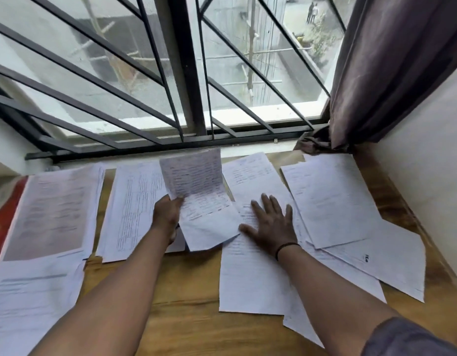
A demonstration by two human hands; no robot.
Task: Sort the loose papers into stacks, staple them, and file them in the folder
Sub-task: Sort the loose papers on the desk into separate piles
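On the wooden table (191,286) under the barred window (186,73), the loose papers lie in rough groups: a far-left pile (50,214) with a shaded printed page on top, a second pile (135,209) beside it, a middle spread (250,273) and a skewed heap on the right (332,199). The left hand (167,214) pinches a bent sheet (199,191) between thumb and fingers — its upper half stands up and folds back toward the window while its lower corner trails over the middle spread. The right hand (272,222) lies flat with fingers spread, pressing down on the middle spread and holding nothing. No stapler or folder can be seen, so the work looks to be at the sorting step. The held sheet is gripped at one edge only; it could crease harder along the bend or slip if it is swung across quickly. The right-hand heap is fanned at odd angles, its lowest sheets overlapping the middle spread and reaching close to the table's near edge — dragging one page out could pull neighbours along, mix groups, or tip a sheet over the edge. Lifting the pressing hand too early could let the sheets beneath it shift.
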